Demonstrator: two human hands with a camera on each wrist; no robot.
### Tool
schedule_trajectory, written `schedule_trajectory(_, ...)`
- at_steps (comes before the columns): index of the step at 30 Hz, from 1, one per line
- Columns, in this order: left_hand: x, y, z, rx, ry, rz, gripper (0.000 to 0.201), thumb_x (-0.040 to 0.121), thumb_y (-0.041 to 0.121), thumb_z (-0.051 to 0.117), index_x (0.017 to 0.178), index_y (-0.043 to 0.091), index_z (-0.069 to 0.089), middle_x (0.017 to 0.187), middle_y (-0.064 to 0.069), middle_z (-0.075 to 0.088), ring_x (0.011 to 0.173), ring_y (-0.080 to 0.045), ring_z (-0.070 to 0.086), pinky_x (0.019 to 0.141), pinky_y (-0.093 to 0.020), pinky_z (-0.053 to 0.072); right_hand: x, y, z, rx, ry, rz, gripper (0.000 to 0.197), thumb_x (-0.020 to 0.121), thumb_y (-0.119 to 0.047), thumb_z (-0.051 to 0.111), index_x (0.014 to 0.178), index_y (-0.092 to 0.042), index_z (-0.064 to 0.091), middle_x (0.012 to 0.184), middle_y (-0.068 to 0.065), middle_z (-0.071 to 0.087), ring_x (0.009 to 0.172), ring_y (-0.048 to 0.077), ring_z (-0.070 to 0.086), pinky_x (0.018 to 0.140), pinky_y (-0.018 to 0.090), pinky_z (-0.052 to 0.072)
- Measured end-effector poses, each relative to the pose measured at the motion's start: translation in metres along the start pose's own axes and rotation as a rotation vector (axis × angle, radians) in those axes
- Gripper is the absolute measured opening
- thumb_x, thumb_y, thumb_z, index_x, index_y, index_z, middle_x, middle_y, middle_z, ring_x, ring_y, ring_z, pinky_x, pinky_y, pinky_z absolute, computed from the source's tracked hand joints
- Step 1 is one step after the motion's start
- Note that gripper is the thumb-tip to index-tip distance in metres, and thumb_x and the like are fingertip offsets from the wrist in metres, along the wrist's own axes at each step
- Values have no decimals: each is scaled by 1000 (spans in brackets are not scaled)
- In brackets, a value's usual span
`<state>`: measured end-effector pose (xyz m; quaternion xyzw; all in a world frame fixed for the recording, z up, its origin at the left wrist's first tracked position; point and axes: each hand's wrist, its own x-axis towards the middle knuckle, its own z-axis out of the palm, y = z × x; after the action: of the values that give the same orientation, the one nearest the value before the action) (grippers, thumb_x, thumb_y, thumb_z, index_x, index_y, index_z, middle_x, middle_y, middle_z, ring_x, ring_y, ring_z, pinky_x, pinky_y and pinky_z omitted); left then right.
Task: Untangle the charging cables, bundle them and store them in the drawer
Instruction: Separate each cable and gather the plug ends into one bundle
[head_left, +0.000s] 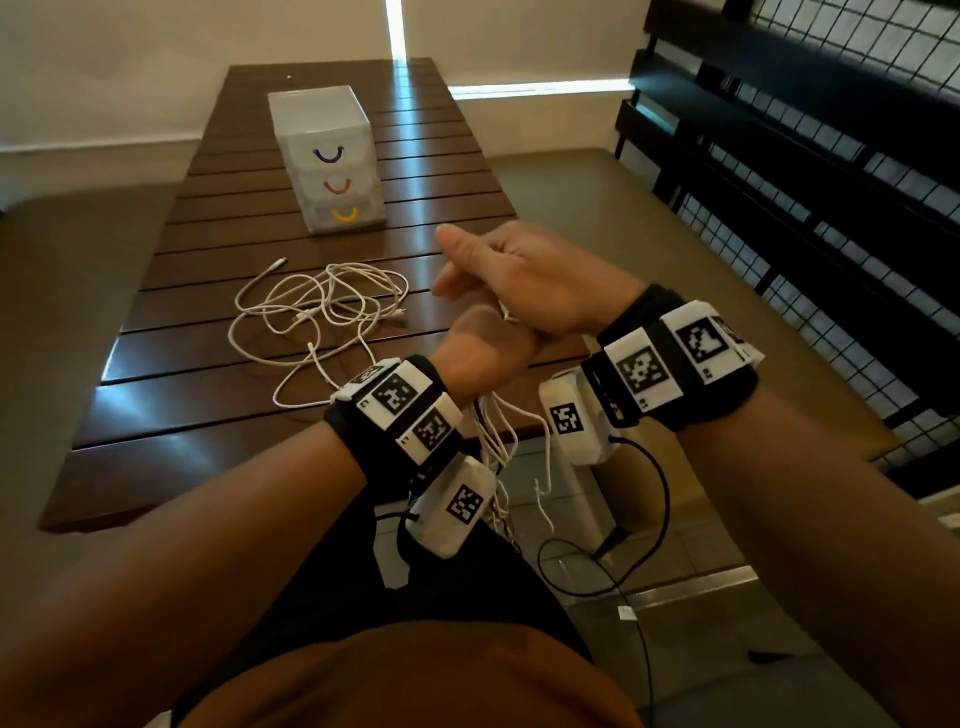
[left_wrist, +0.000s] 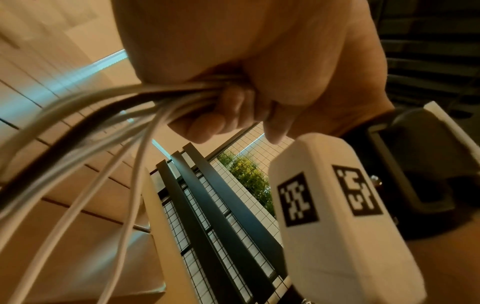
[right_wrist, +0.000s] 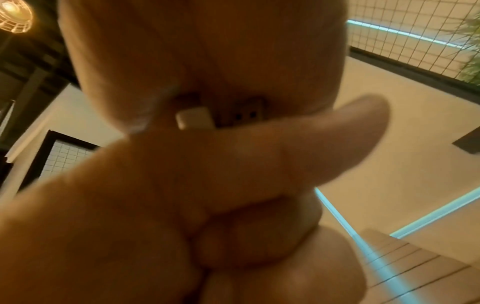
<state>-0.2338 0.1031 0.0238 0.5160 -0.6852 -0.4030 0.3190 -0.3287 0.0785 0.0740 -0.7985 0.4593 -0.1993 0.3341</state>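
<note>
Just short of the near edge of the wooden table (head_left: 218, 415), both hands work together in the air. The left hand (head_left: 480, 348) is closed round a gathered bunch of white cable loops (left_wrist: 145, 102); the left wrist view shows several strands running into its curled fingers (left_wrist: 205, 121), with slack hanging below the table edge. The right hand (head_left: 524, 280) sits on top of the left, touching it. In the right wrist view its thumb (right_wrist: 285, 144) pins a white USB plug (right_wrist: 197, 118) against the fingers, so it grips one end of a cable.

Judging by this, 1 cable is separated from the rest and is being coiled or tied off; whether the bunch is already secured I cannot tell.

On the table, beyond the hands, a loose tangle of white cables (head_left: 322, 306) lies spread over the slats, with at least 2 plug ends showing. That part looks untouched: it still has to be pulled apart and bundled.

Farther along the table, past the tangle, stands a small translucent drawer unit (head_left: 327, 156) with 3 drawers, handles purple, red and yellow from top to bottom. All 3 look closed, and nothing seems stored yet. So the task appears to be in its early part, with most untangling, the bundling and the storing left.
</note>
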Motion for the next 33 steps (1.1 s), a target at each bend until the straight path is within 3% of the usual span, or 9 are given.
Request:
schedule_trajectory(3, 5, -9, -6, 41, 3, -147, 35, 99, 17, 45, 129, -1, 50, 118, -24, 58, 118, -35, 54, 81, -30, 44, 9, -3, 8, 59, -69, 10, 57, 98, -56, 30, 93, -21, 75, 97, -7, 73, 93, 3, 67, 98, 38, 48)
schedule_trajectory(6, -8, -23, -18, 141, -94, -194, 39, 103, 10, 38, 140, 0, 34, 117, -19, 53, 134, -16, 39, 83, -12, 33, 17, -6, 18, -1, -47, -18, 56, 97, -58, 31, 87, -26, 76, 91, -13, 72, 90, 0, 66, 94, 36, 49)
schedule_trajectory(9, -3, -27, -29, -50, -13, -190, 40, 98, 5, 46, 135, -10, 39, 90, -6, 57, 94, -27, 62, 59, -18, 41, 29, -13, 32, -27, -18, -39, 55, 99, -54, 30, 88, -25, 75, 87, -14, 70, 87, -2, 64, 89, 29, 48)
schedule_trajectory(12, -19, -43, -43, -150, 58, -199, 38, 96, 4, 49, 128, -16, 45, 66, 7, 45, 53, -4, 47, 48, -10, 38, 42, -18, 50, -41, -23, -57, 57, 101, -53, 28, 92, -21, 75, 82, -17, 64, 85, -3, 60, 83, 24, 45)
schedule_trajectory(15, -23, -65, -54, -282, 48, -239, 28, 96, 10, 52, 121, -2, 56, 60, 11, 51, 50, -2, 47, 48, -19, 40, 60, -20, 68, 73, -126, -21, 60, 101, -54, 21, 101, -20, 71, 87, -7, 67, 88, 8, 63, 80, 26, 45)
schedule_trajectory(17, -31, -82, -71, -412, 61, -271, 6, 94, 13, 57, 90, 17, 57, 47, 13, 47, 40, -1, 38, 39, -20, 29, 78, -14, 77, 208, -118, 53, 59, 102, -50, 22, 105, -13, 68, 88, 5, 68, 82, 14, 64, 73, 24, 47)
schedule_trajectory(20, -47, -122, -101, -613, 201, -415, 35, 92, 23, 61, 62, 23, 43, 43, 10, 30, 35, -6, 22, 37, -18, 16, 108, 7, 96, 54, -47, 58, 38, 102, -28, 41, 97, 0, 66, 79, 10, 62, 72, 18, 57, 69, 31, 46)
schedule_trajectory(23, -60, -160, -127, -799, 349, -473, 49, 91, 29, 61, 48, 23, 38, 43, 8, 24, 35, -7, 17, 38, -19, 11, 133, 14, 118, -162, -49, 51, 23, 96, -14, 49, 102, -10, 71, 89, 3, 64, 84, 16, 60, 73, 23, 43)
schedule_trajectory(33, -67, -212, -139, -1140, 538, -475, 45, 94, 25, 57, 60, 23, 29, 40, 9, 20, 29, -4, 17, 31, -15, 16, 214, 19, 149, -687, 17, 202, 28, 88, -24, 59, 114, -14, 66, 119, 14, 63, 108, 36, 60, 87, 40, 50)
